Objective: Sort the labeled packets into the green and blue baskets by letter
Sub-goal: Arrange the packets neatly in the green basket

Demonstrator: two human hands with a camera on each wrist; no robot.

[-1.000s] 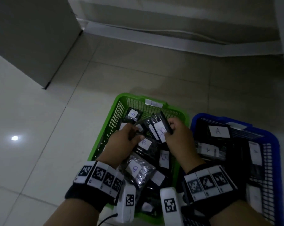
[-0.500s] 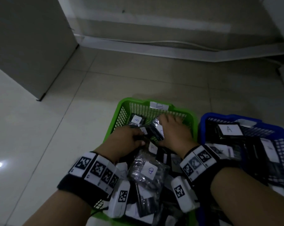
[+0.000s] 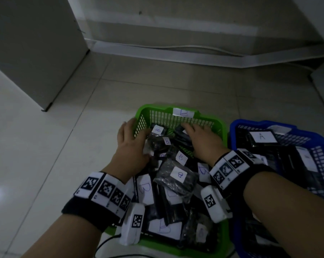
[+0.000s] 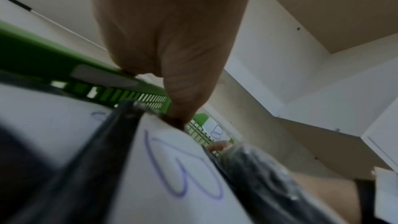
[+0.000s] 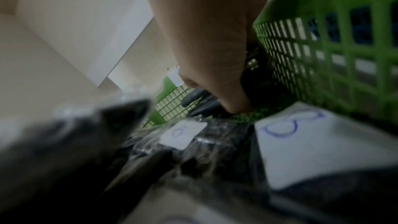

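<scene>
The green basket (image 3: 143, 109), with a "B" tag (image 3: 183, 112) on its far rim, is piled with black packets bearing white B labels (image 3: 179, 175). Beside it on the right, the blue basket (image 3: 237, 124) holds packets, one labelled "A" (image 3: 262, 136). My left hand (image 3: 131, 135) lies open across the green basket's left rim, its thumb touching a packet inside. My right hand (image 3: 198, 136) rests with straight fingers on black packets at the basket's far end. In the left wrist view my palm (image 4: 172, 40) sits above a B label (image 4: 183, 168). In the right wrist view my hand (image 5: 215, 48) presses dark packets by the green mesh wall (image 5: 323, 48).
Both baskets stand on a pale tiled floor (image 3: 45, 146). A grey cabinet (image 3: 27, 53) stands at the far left. Along the back runs a wall base with a white cable (image 3: 194, 47). A dark cord (image 3: 105, 241) trails from my left wrist.
Both hands held a bundle of packets above the green basket; the bundle now lies at its far end. My left hand has opened and slid out to the left rim.
</scene>
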